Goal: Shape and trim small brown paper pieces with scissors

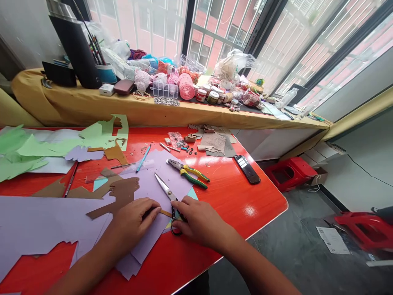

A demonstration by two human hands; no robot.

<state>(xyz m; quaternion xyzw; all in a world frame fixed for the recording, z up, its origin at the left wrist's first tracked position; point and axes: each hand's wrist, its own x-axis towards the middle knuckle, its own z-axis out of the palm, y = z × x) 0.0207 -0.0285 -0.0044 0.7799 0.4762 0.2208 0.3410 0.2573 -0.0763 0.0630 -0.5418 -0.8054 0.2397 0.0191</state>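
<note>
Lilac paper (pixel 147 192) is pinned flat on the red table (pixel 239 200) by the spread left hand (pixel 135 217), so it cannot slide, while scissors (pixel 167 190), blades parted, are gripped through the loops by the right hand (pixel 199 219).

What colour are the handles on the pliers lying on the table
Green and yellow, seen in the head view: the pliers lie on lilac paper beyond the right hand.

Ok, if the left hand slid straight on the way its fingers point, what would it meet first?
The left hand lies flat on the lilac paper, fingers pointing right toward the scissors. It would likely meet the thin brown strip first, then the right hand on the scissor handles, though the gap is hard to judge.
</note>
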